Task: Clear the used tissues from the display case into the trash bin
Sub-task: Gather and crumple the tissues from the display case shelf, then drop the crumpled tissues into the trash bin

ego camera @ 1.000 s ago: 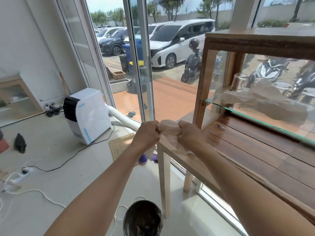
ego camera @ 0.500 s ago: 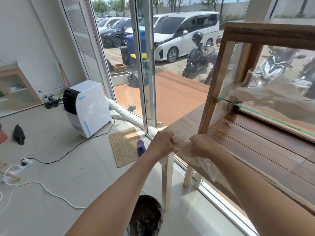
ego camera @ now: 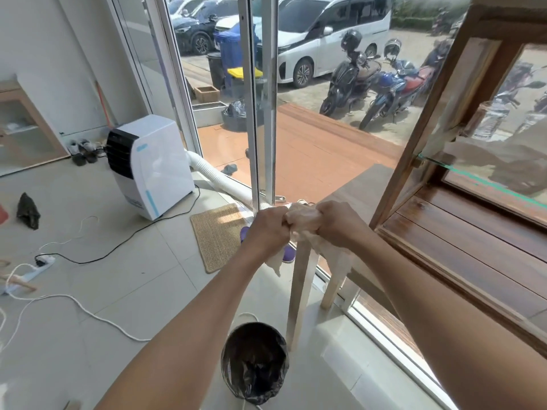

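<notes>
Both hands squeeze one crumpled wad of white tissues (ego camera: 302, 218) in front of me, past the left end of the wooden table. My left hand (ego camera: 269, 229) grips its left side and my right hand (ego camera: 337, 223) its right side; loose tissue ends hang below the fists. The wooden display case (ego camera: 414, 137) with a glass shelf stands on the table to the right. Its dark wooden floor looks bare. A trash bin (ego camera: 254, 363) lined with a black bag stands on the floor below my hands, beside the table leg.
A white portable air cooler (ego camera: 154, 167) with a hose stands to the left by the glass door. Cables and a power strip (ego camera: 38, 266) lie on the tiled floor. A woven mat (ego camera: 219, 232) lies near the door. Cars and motorbikes are parked outside.
My hands carried the tissue wad left, away from the case and off the table's end. The view tilted down, so the trash bin shows more fully beneath them.
</notes>
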{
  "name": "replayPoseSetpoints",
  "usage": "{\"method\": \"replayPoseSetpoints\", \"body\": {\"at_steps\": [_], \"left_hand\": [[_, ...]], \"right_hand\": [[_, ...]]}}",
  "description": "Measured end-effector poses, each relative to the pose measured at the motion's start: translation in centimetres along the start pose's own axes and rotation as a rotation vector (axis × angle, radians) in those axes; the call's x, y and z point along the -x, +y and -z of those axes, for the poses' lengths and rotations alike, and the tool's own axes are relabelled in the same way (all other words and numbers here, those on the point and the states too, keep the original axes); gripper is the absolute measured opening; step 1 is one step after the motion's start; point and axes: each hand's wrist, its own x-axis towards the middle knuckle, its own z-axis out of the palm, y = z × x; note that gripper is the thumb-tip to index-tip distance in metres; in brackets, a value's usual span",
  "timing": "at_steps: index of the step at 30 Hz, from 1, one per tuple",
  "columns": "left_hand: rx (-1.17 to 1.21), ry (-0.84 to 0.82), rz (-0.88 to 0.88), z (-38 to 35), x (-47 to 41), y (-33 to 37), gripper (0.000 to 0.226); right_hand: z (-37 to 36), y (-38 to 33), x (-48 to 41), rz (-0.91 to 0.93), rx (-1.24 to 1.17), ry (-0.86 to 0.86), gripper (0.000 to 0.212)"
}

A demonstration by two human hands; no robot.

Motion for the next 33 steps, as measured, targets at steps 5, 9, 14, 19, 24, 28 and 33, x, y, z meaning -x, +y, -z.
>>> {"method": "replayPoseSetpoints", "body": {"at_steps": [5,9,14,19,24,28,33], "left_hand": [[0.042,0.03,0.116,2.8,0.0,-5.8,0.016],[0.061,0.02,0.183,3.5,1.1,-10.4,0.019],[0.076,-0.02,0.354,0.9,3.7,-15.5,0.021],[0.068,-0.041,0.535,-4.4,6.5,-21.2,0.021],[0.069,-0.074,0.727,-11.2,9.2,-27.1,0.022],[0.129,-0.093,0.848,-17.3,11.3,-32.0,0.027],[0.193,-0.136,1.004,-24.8,13.0,-38.3,0.016]], "right_hand": [[-3.7,-3.9,-2.3,0.071,0.006,-0.018,0.014],[-8.1,-5.7,-3.7,0.099,-0.01,-0.101,0.013],[-15.4,-5.1,-4.3,0.072,-0.039,-0.209,0.013],[-23.0,-1.7,-5.2,0.022,-0.07,-0.336,0.021],[-31.3,2.9,-6.1,-0.09,-0.156,-0.47,0.013],[-38.6,6.8,-7.1,-0.18,-0.147,-0.53,0.013],[-47.6,10.9,-8.3,-0.302,-0.156,-0.552,0.013]]}}
